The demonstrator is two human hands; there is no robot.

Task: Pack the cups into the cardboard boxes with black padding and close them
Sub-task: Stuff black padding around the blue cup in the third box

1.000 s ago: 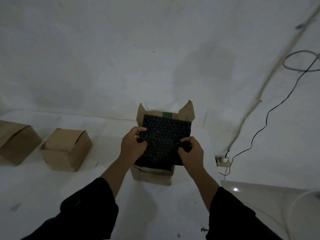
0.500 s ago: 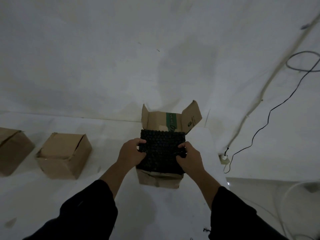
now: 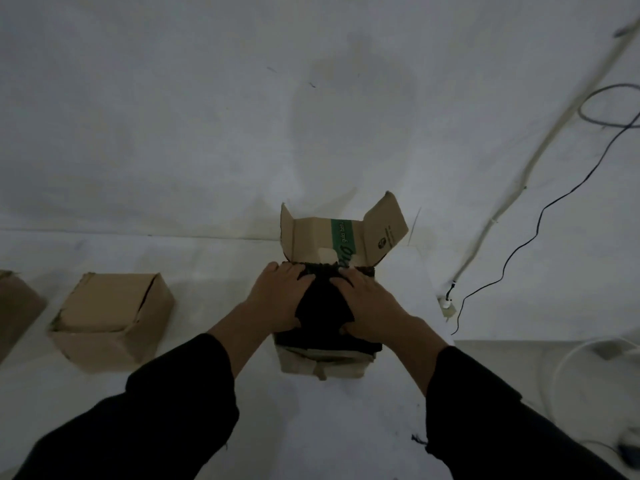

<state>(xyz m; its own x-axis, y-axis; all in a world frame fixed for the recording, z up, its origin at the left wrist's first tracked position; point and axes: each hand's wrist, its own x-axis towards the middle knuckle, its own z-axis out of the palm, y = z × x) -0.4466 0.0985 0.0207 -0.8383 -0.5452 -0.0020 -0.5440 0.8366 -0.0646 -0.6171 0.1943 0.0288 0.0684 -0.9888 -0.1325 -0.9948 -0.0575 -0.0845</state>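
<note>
Black bubble-textured padding is pressed flat into the top of an open brown cardboard box standing near the right edge of the white surface. Both hands are laid palm-down on the sheet, the left hand on its left half and the right hand on its right; the fingers are spread and extended rather than curled, so nothing is gripped, only pushed down. The even two-handed pressure appears meant to seat the padding level below the rim so the flaps can fold over it. No cup can be seen; whether one lies beneath the padding cannot be told. The rear lid flap with a green printed band is left standing upright, with side flaps raised, keeping the opening clear for the hands. Closing is judged to be the step still ahead. A second brown cardboard box with flaps folded shut sits well apart towards the left edge, and the corner of a third box shows at the far left. A black cable trails down the wall beyond the right edge.
</note>
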